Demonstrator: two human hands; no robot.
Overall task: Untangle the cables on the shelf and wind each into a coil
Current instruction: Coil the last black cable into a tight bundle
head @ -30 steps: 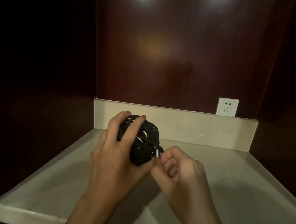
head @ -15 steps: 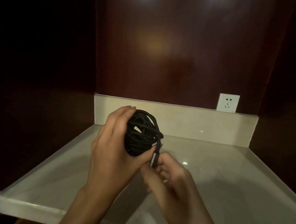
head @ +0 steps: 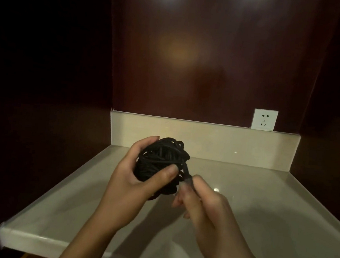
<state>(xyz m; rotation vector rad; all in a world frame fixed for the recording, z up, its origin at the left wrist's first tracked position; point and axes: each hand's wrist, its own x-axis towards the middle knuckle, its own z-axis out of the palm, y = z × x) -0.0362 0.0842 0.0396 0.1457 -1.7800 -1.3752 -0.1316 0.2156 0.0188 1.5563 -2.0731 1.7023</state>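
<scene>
**Loose end pinched at the side of a black cable ball**

Nearest the camera, two bare forearms reach in over the front lip of the pale shelf (head: 53,230), and both hands are busy above it. On the right, the right hand (head: 203,201) is curled, its fingertips pinching the grey plug end (head: 188,180) of a cable; that part is motion-blurred, so exactly how the fingers sit cannot be told. Beside it, the left hand (head: 132,179) cups the black cable bundle (head: 161,161), fingers wrapped over the top and far side, thumb pressed across the front strands. Held clear of the shelf surface, the bundle is a tight, rounded mass of crossing loops, and the plug's lead runs up into its right edge.

By my judgement the cable is light, soft and limp, with a matte jacket that should not slip; the strands will snag on each other rather than slide, so steady feeding will likely work better than tugging. The plug is the sensible place to take hold, being the only stiff part, while the other hand keeps the mass loosely caged.

Farther back stands the shelf's low pale upstand, then a white wall socket (head: 264,120) on the dark glossy wood panel.
</scene>
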